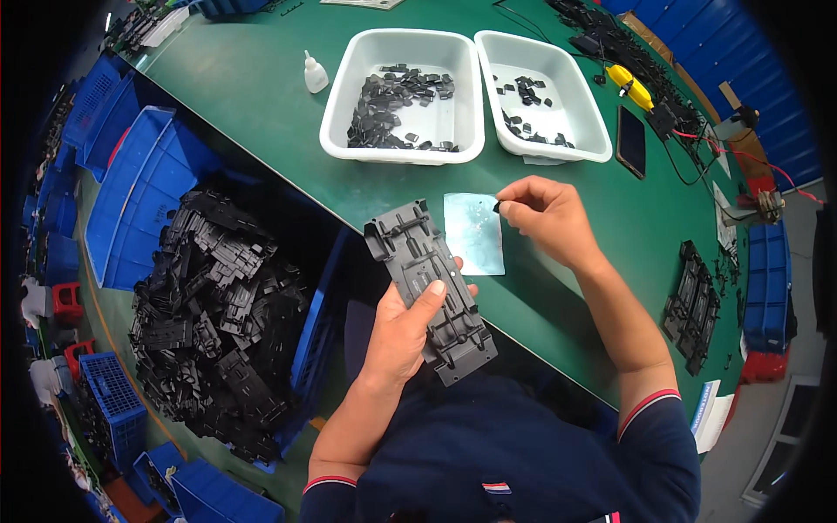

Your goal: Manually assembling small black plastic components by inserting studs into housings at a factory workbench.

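Note:
My left hand (405,322) is wrapped round a long black molded plastic part (433,292), its thumb lying across the ribbed face. The part tilts over the table's front edge. Over the table, my right hand (549,218) pinches a small black plastic piece (498,207) between thumb and fingertips. Just under that pinch lies a shiny pale-blue sheet (475,235) with a few small specks on it. Two white tubs stand beyond my hands: the left tub (401,157) holds many small black pieces, the right tub (593,152) fewer.
A small white dropper bottle (315,73) stands left of the tubs. Right of them lie a phone (631,142), a yellow tool (629,87) and cables. Finished-looking black parts (693,305) rest at the right. Below the table's left edge, a blue crate (131,205) adjoins heaped black parts (218,322).

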`<state>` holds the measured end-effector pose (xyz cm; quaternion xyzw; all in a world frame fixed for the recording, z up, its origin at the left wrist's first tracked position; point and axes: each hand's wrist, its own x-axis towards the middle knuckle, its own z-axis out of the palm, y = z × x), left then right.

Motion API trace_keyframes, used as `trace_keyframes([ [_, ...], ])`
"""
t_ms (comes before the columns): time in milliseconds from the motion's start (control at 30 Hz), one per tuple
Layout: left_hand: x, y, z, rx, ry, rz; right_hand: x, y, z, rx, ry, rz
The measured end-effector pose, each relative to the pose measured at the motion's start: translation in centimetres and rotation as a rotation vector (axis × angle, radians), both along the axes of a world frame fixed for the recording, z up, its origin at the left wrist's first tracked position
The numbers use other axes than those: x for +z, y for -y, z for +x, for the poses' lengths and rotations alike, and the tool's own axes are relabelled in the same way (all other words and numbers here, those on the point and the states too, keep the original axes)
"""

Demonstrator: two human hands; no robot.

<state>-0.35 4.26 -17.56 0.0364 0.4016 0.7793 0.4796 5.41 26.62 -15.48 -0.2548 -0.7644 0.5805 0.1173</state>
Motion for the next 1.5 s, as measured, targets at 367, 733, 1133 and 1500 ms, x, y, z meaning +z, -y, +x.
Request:
trace_keyframes([
  [367,-0.7,0.1,-0.6,-0.012,0.049,0.002,-0.8,1.6,-1.6,-0.002,0.105,0.347],
  [733,-0.4,0.3,-0.6,0.000,0.051,-0.001,1.0,2.4,0.2,0.102,-0.307,0.645],
  [1133,3.6,0.5,-0.6,0.188,-0.063,0.193,1.7,6.0,6.8,0.310,-0.693,0.955],
  [1500,5.0,0.2,0.6,0.286,-0.167,0.232,1.6,7.0,7.7,0.314,-0.706,0.893],
])
